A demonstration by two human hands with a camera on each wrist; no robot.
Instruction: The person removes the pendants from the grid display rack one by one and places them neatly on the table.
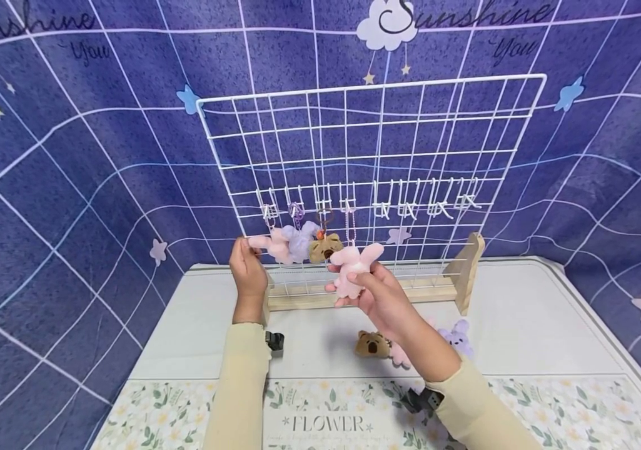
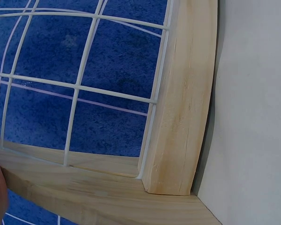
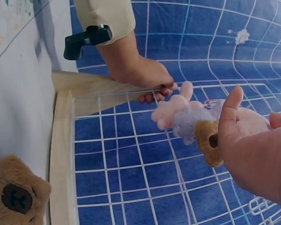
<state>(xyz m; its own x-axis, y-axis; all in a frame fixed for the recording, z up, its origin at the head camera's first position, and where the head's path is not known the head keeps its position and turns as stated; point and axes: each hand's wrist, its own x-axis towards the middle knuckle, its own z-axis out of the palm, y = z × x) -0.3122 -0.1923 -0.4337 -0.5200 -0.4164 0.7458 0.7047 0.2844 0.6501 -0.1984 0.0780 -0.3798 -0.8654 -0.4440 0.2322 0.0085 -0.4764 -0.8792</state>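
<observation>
My left hand grips the left side of a white wire grid rack, its fingers curled round the edge wire in the right wrist view. With thumb in front and fingers behind, my right hand holds a pink long-eared plush keychain, whose bead chain reaches up to a hook on the grid. To its left hang a brown bear plush keychain, a lavender plush keychain and another pink plush keychain. The left wrist view mostly shows the rack's wooden stand.
Several white hooks without keychains line the grid's right half. On the white table lie a brown bear plush, a pink plush and a purple plush, partly behind my right arm. A printed flower mat covers the front.
</observation>
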